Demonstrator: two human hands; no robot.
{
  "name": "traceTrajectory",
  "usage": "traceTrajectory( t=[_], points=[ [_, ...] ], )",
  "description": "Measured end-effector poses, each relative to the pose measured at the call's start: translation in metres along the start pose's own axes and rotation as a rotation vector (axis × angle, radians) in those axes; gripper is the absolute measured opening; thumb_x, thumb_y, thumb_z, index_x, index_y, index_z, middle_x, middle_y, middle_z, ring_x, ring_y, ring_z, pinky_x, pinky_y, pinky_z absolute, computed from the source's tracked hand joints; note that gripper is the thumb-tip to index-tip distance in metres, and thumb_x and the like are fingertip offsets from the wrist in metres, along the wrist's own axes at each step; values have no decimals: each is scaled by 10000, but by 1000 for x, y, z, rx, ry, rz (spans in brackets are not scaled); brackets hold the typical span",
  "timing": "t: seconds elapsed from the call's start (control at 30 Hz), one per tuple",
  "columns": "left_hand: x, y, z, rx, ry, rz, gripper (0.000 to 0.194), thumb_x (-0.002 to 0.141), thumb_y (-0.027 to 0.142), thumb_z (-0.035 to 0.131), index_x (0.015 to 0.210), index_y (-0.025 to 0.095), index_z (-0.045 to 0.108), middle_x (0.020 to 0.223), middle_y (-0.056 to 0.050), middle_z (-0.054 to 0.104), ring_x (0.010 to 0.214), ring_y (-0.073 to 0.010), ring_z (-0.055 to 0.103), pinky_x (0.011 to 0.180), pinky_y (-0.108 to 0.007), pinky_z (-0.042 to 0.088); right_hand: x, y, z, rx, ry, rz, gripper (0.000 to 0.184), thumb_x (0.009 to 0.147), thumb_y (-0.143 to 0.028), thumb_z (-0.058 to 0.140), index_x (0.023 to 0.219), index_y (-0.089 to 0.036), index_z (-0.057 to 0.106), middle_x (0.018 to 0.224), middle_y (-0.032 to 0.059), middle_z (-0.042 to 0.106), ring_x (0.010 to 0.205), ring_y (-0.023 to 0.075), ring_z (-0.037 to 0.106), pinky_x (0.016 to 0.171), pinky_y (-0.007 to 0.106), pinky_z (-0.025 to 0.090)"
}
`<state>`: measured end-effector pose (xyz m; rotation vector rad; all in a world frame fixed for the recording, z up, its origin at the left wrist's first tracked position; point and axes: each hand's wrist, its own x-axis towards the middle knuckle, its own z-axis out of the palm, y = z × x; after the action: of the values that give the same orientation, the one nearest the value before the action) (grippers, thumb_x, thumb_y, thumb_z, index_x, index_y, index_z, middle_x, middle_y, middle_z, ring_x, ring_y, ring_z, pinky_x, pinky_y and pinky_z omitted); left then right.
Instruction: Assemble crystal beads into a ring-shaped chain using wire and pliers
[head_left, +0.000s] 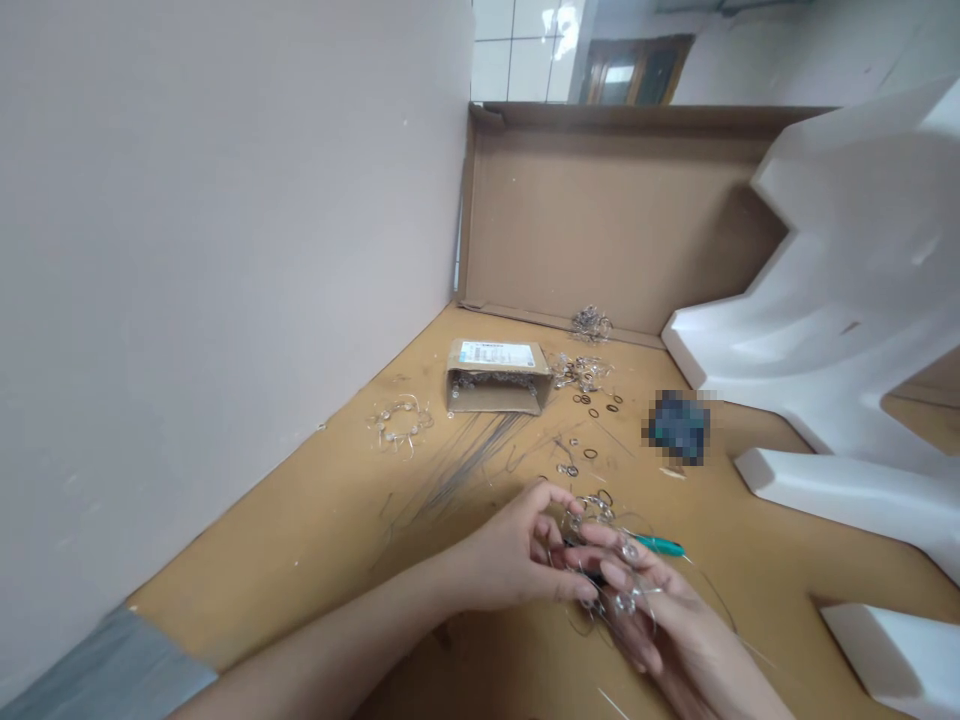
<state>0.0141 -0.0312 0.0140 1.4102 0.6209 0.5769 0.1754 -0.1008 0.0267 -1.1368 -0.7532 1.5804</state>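
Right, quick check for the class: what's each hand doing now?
Left hand: closed, holding the clear-beaded wire piece.
Right hand: curled closed, holding the same clear-beaded wire piece.

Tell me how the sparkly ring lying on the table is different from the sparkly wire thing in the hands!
The beaded ring lies on the table; the beaded wire piece is in the right hand, with the left hand at it. The beaded ring shows its round shape; the beaded wire piece is partly covered by the hands. Both have clear bits and thin wires.
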Motion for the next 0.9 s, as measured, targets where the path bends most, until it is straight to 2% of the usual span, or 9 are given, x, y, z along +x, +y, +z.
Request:
traceTrajectory(
  t=[0.17,0.4,0.47,0.57,0.67,0.73,0.9],
  points=[
    [-3,-1,4,43,-20,9,574,618,208,739,1077,200,395,730,41,527,583,-67,476,566,-222,385,2,5,2,42,9,46,247,666,-392,726,809,-202,663,760,9,659,364,-2,271,397,178,233],
    [-6,4,-1,133,120,117,530,649,257,718,1067,212,394,700,50,474,617,-92,490,568,-228,393,8,12,-1,-28,86,-91,244,691,-404,708,776,-183,652,550,-41,518,434,49,362,443,183,313],
    [-6,8,-4,137,149,99,515,655,243,705,1058,210,387,702,53,468,607,-86,483,569,-230,390,8,11,-4,-23,71,-103,200,709,-383,693,747,-193,640,574,-28,528,498,76,423,473,188,350],
    [-4,13,-7,138,187,56,511,651,239,699,1046,197,376,683,61,468,573,-75,457,547,-223,370,7,7,-6,32,-10,-148,176,703,-368,670,766,-206,648,731,24,583,676,149,525,576,247,429],
    [-3,15,-8,172,205,47,498,659,237,685,1042,191,370,667,65,471,566,-75,450,540,-221,363,6,4,-7,24,-56,-192,352,679,-441,655,945,-212,664,848,68,610,773,207,555,624,305,454],
    [-4,15,-8,218,212,49,490,666,233,675,1050,195,373,674,63,472,577,-80,458,551,-225,375,8,4,-9,-54,-8,-191,395,667,-443,688,986,-211,665,811,65,638,749,192,567,623,290,457],
    [-4,9,-11,349,263,73,525,646,261,703,1068,207,396,719,48,478,650,-109,501,597,-249,408,12,7,-13,-154,145,-115,272,624,-377,764,801,-181,701,703,57,710,635,150,616,647,264,480]
  ],
)
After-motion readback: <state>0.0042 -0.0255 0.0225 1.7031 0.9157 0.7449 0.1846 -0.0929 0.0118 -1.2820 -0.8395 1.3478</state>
